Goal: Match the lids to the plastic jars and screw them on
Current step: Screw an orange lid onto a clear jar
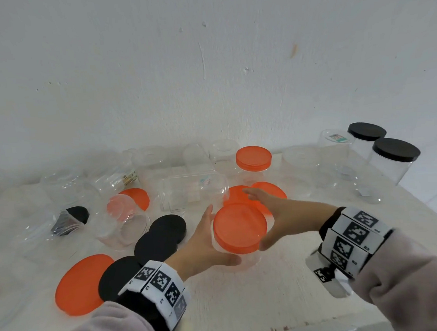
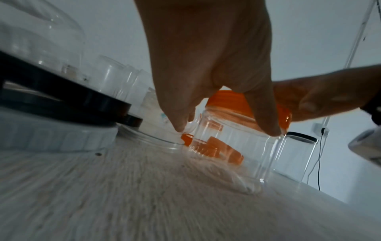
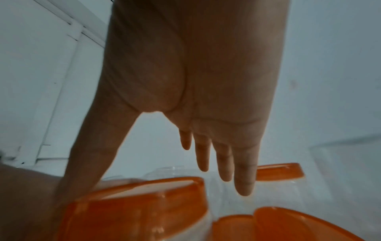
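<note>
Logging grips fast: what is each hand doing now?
Left hand: holds the jar.
Right hand: open, fingers straight beside the orange lid.

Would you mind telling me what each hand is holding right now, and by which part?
The left hand grips the clear plastic jar by its side wall, just below the orange lid. The right hand holds nothing; its fingers are straight beside the lid.

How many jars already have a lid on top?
4. One orange-lidded jar stands between the hands, another orange-lidded one at the back, and two black-lidded jars at far right. Others may hide among the clear jars.
</note>
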